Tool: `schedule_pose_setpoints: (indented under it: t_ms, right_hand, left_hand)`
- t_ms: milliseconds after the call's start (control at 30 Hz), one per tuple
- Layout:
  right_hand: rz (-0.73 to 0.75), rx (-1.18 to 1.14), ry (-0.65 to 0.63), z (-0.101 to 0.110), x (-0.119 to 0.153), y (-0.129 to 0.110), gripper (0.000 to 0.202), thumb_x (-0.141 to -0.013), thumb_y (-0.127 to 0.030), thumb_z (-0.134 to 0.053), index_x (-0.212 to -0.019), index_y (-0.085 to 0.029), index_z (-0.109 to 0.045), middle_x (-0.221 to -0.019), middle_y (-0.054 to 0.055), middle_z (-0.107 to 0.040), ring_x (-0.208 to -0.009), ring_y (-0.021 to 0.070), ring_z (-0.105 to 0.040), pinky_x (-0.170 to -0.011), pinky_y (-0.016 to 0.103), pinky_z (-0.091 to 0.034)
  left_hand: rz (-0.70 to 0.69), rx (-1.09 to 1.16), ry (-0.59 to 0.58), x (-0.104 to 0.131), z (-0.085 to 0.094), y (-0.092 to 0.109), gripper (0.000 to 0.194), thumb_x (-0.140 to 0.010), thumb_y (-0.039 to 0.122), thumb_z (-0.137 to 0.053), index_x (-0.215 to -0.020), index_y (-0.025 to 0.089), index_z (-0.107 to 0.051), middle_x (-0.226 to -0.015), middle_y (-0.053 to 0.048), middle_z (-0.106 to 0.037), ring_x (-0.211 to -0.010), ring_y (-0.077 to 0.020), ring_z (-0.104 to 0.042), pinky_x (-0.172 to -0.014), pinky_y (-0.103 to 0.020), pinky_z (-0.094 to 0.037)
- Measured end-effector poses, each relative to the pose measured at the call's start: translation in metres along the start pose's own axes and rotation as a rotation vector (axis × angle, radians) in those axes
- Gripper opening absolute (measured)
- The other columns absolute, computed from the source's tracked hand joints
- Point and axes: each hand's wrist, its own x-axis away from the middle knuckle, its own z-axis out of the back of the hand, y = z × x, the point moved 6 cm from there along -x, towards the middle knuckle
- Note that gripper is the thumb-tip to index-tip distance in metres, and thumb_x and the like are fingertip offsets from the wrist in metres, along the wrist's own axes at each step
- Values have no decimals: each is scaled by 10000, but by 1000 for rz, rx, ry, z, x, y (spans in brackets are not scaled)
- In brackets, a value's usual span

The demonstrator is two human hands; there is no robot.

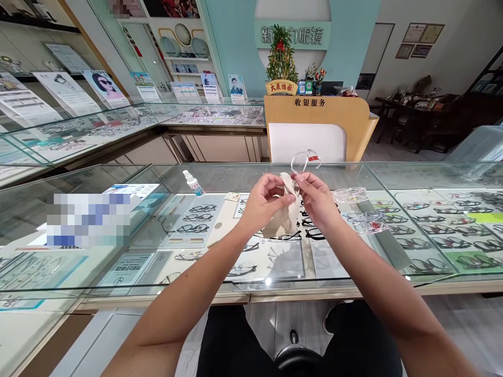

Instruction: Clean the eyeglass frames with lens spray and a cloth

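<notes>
Above the glass display counter, my left hand [265,201] pinches a cream cloth [286,217] that hangs below the fingers. Just to its right, my right hand [316,198] holds a pair of clear-framed glasses [301,161] with a small red tag on the lens. The cloth touches the glasses near the fingertips, where the fingers hide part of the frame. More clear glasses [351,195] lie on the counter top to the right of my right hand. A small white spray bottle [193,183] stands on the glass to the left.
The glass counter [251,285] crosses the view, with rows of dark-framed glasses [194,215] inside. At the left lie papers [137,189], partly blurred out. A small patterned item [232,197] is near the bottle. Beyond stands a wooden cashier desk [283,112].
</notes>
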Motion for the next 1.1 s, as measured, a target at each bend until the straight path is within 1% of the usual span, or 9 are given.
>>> schedule_pose_setpoints:
  t_ms: [100, 167, 267, 400, 533, 667, 833, 967, 1100]
  right_hand:
    - [-42, -46, -11, -4, 2, 2, 444, -688, -590, -1051, -820, -282, -759, -1094, -6, -806, -919, 183, -688, -866, 314, -589]
    - [-52, -68, -21, -6, 3, 2, 446, -687, -579, -1054, -819, -278, -752, -1166, -4, -814, -946, 182, -701, -862, 306, -594]
    - [-67, -72, -44, -8, 4, 1, 448, -700, -574, -1044, -822, -278, -729, -1247, 9, -825, -1006, 197, -728, -880, 309, -608]
    - [-90, -78, -73, -10, 5, 5, 437, -742, -569, -1020, -830, -274, -709, -1269, 13, -833, -976, 195, -737, -862, 318, -622]
    - [-90, -93, -79, -13, 6, 10, 436, -744, -577, -1023, -844, -283, -716, -1238, 3, -833, -962, 192, -740, -864, 325, -637]
    - [-92, -106, -101, -18, 8, 12, 436, -744, -586, -1021, -827, -288, -713, -1159, -1, -838, -929, 191, -740, -851, 326, -639]
    - [-77, -88, -138, -25, 13, 8, 416, -776, -602, -998, -822, -306, -710, -1105, -10, -846, -954, 203, -756, -874, 336, -626]
    - [-68, -52, -170, -30, 17, 4, 428, -762, -620, -1000, -807, -306, -712, -1138, 1, -846, -1033, 228, -762, -933, 358, -606]
    - [-54, -51, -185, -33, 18, 1, 407, -756, -587, -1021, -787, -302, -732, -1091, -3, -834, -1028, 211, -746, -960, 335, -584]
  left_hand:
    - [73, 89, 14, 2, -3, -4, 724, -686, 480, -1067, -1165, 261, -570, -1062, -38, -836, -856, -182, -730, -828, -324, -587]
    - [114, 95, 9, 3, -5, -6, 710, -709, 504, -1055, -1200, 244, -612, -1027, -39, -839, -861, -191, -739, -841, -327, -579]
    - [143, 91, -7, 5, -8, -10, 592, -779, 595, -993, -1143, 215, -721, -914, -17, -804, -820, -187, -717, -817, -313, -555]
    - [142, 96, -25, 7, -13, -13, 513, -846, 654, -927, -1074, 217, -784, -818, 4, -731, -742, -164, -638, -717, -285, -497]
    - [159, 119, -32, 9, -16, -15, 519, -769, 623, -996, -1006, 213, -784, -768, 19, -679, -679, -144, -573, -652, -276, -455]
    - [173, 169, 35, 11, -17, -17, 526, -712, 606, -1034, -939, 202, -785, -755, 20, -662, -656, -127, -534, -625, -268, -424]
    - [124, 140, 130, 15, -18, -15, 547, -733, 683, -992, -930, 210, -800, -794, 0, -701, -708, -154, -580, -674, -294, -472]
    - [53, 83, 182, 18, -15, -9, 582, -813, 781, -892, -951, 221, -814, -795, -3, -699, -723, -166, -584, -697, -311, -482]
    - [0, 21, 207, 17, -12, -6, 638, -866, 858, -792, -955, 227, -813, -772, -6, -687, -729, -171, -583, -706, -313, -480]
